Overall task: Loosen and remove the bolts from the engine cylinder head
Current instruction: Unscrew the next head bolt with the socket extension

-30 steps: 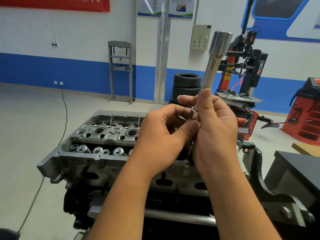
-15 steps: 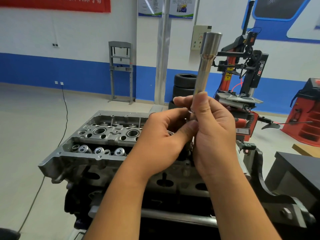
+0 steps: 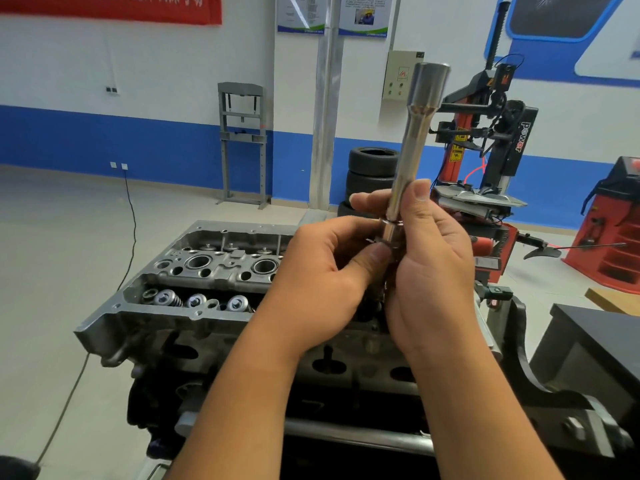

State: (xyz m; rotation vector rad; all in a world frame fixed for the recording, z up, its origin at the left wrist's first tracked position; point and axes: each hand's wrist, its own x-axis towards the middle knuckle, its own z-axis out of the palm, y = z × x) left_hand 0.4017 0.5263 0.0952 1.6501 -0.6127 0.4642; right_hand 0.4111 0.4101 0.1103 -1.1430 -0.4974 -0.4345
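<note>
Head view is showing the right hand gripping a long steel socket low on its shaft, fingers and thumb curling round it, while the left hand is pinching the socket's lower end just below that grip. Above the grip the socket is standing nearly upright with its wide end on top, and beneath and behind both hands the engine cylinder head is sitting on its stand, valve springs showing left of the grip.
</note>
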